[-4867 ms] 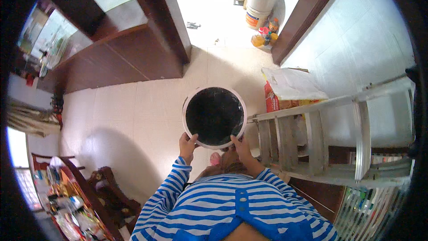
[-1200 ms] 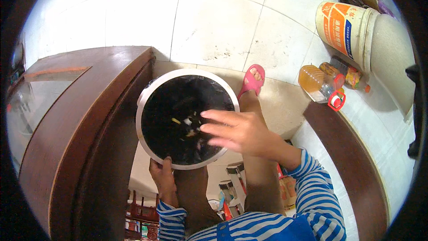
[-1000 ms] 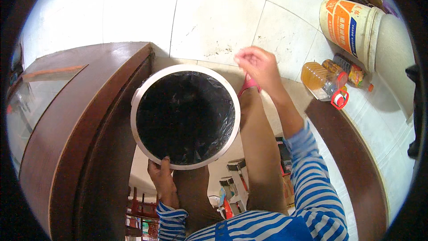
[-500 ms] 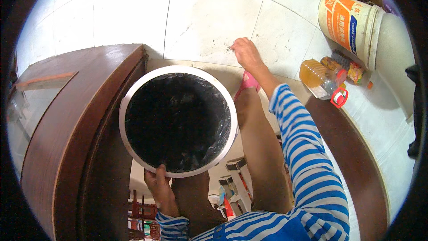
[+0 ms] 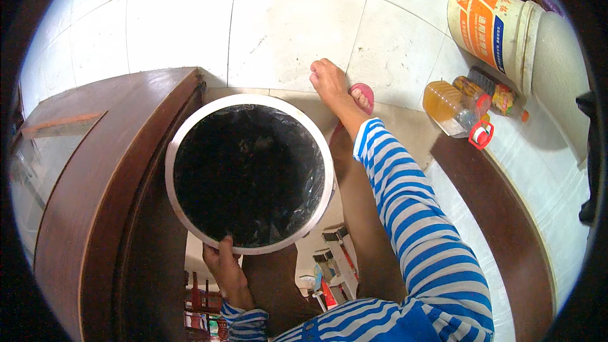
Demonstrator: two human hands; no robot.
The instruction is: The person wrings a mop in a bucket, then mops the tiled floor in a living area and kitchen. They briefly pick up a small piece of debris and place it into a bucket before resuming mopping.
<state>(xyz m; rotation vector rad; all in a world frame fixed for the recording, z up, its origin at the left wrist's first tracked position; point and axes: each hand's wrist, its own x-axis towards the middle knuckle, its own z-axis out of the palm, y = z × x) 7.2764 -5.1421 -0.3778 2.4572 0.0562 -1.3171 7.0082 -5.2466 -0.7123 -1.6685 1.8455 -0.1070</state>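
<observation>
Right hand farther left, grip unclear

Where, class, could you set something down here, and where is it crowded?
The widest bare patch is the pale tile floor beyond the wooden frame, left of the right hand. A smaller one lies between that hand, the pink slipper and the bucket. It is crowded where bottles cluster by the bucket, and around the bin.
</observation>
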